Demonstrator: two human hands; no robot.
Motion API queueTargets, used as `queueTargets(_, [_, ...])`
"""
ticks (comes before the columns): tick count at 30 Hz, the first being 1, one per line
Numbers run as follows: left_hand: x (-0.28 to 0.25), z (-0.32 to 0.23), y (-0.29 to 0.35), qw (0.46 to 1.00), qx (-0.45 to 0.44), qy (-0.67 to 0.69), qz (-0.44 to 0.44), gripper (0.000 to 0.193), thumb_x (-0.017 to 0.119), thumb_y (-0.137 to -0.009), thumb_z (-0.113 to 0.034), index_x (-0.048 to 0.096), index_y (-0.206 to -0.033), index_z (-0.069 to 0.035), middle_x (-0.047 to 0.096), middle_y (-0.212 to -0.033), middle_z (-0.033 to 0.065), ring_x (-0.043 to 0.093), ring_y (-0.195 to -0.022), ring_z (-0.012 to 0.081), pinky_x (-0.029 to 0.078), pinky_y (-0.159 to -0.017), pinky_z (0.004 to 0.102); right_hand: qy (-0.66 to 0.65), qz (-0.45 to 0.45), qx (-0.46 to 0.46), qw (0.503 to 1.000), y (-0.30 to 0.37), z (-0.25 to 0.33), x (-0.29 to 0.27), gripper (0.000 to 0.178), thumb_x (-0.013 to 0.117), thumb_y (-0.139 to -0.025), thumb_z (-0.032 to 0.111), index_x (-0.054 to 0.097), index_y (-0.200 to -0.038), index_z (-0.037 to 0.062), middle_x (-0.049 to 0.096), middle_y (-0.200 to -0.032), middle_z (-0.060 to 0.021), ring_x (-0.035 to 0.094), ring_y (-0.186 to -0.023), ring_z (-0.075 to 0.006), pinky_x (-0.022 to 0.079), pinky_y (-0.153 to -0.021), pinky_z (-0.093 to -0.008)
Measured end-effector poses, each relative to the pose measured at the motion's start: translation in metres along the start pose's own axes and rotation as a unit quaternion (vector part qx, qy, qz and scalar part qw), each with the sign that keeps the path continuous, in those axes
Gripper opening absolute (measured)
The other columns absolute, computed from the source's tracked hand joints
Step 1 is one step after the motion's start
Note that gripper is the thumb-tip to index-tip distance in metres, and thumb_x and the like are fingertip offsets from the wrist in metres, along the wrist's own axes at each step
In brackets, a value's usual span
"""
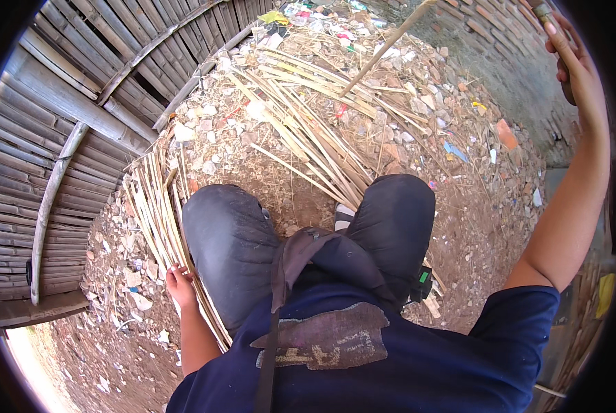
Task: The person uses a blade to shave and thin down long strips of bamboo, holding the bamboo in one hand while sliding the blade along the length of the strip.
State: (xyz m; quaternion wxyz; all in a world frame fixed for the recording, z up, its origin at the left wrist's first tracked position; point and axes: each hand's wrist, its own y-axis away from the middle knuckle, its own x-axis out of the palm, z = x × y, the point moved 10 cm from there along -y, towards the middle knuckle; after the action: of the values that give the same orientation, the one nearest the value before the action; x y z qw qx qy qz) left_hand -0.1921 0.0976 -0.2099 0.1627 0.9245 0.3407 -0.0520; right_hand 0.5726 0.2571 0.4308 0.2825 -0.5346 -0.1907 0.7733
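My left hand (179, 283) is low at the left beside my knee, its fingers curled on the edge of a bundle of pale split bamboo strips (155, 219). The strips lie lengthwise along my left leg. My right arm is raised far out to the upper right. There my right hand (571, 60) is closed round a brown handle-like piece (542, 9); the rest of it is cut off by the picture's rim, so its kind cannot be made out. Between and beyond my knees lies a second, larger pile of split bamboo strips (301, 127).
A slatted bamboo wall (53, 151) curves along the left. At the upper right stands a worn brick wall (500, 41). A long thin stick (389, 47) slants up from the far pile. Stones, plastic scraps and a blue scrap (455, 152) litter the dirt ground.
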Motion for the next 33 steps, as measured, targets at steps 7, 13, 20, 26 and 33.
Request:
queueTargets(7, [0.020,0.002,-0.001,1.000,-0.006,0.008,0.010,0.032,0.052,-0.107,-0.034,0.058,-0.116,-0.004,0.063,-0.090,0.0045,0.055,-0.064,0.0093,0.043,-0.058,0.0237,0.071,0.066,-0.027,0.995,0.009,-0.057,0.068,0.045,0.068,-0.096,0.045,0.061,-0.131,0.0188,0.054,-0.072,0.0025,0.040,-0.054,-0.0046,0.032,-0.049,-0.0232])
queueTargets(13, [0.001,0.005,0.006,1.000,-0.013,-0.021,-0.007,0.033,0.052,-0.106,-0.035,0.059,-0.116,-0.004,0.064,-0.092,0.0053,0.058,-0.065,0.0106,0.044,-0.057,0.0240,0.038,0.001,-0.009,0.999,0.005,-0.089,0.088,0.048,0.068,-0.094,0.048,0.062,-0.129,0.0145,0.056,-0.071,-0.0023,0.048,-0.061,-0.0115,0.040,-0.059,-0.0307])
queueTargets(20, [-0.023,0.039,0.007,0.998,-0.044,-0.035,-0.029,0.033,0.051,-0.106,-0.036,0.059,-0.115,-0.005,0.064,-0.089,0.0057,0.060,-0.065,0.0124,0.044,-0.055,0.0253,0.098,-0.065,-0.107,0.987,0.030,-0.058,0.071,0.051,0.064,-0.097,0.048,0.057,-0.134,0.0134,0.066,-0.081,-0.0108,0.061,-0.069,-0.0203,0.050,-0.066,-0.0359])
queueTargets(26, [-0.002,0.030,0.013,0.998,-0.029,-0.056,0.001,0.033,0.051,-0.107,-0.035,0.059,-0.113,-0.003,0.065,-0.089,0.0070,0.058,-0.062,0.0121,0.045,-0.053,0.0260,0.097,0.007,-0.036,0.995,0.007,-0.068,0.088,0.053,0.065,-0.097,0.048,0.055,-0.134,0.0124,0.063,-0.079,-0.0089,0.060,-0.067,-0.0189,0.049,-0.064,-0.0362])
queueTargets(33, [-0.019,0.048,0.013,0.998,-0.066,-0.014,-0.002,0.034,0.053,-0.105,-0.038,0.059,-0.115,-0.006,0.066,-0.093,0.0063,0.062,-0.067,0.0133,0.049,-0.058,0.0276,-0.104,-0.025,-0.026,0.994,0.012,-0.012,0.035,0.052,0.067,-0.097,0.046,0.058,-0.138,0.0142,0.056,-0.079,0.0040,0.041,-0.055,-0.0010,0.033,-0.050,-0.0192])
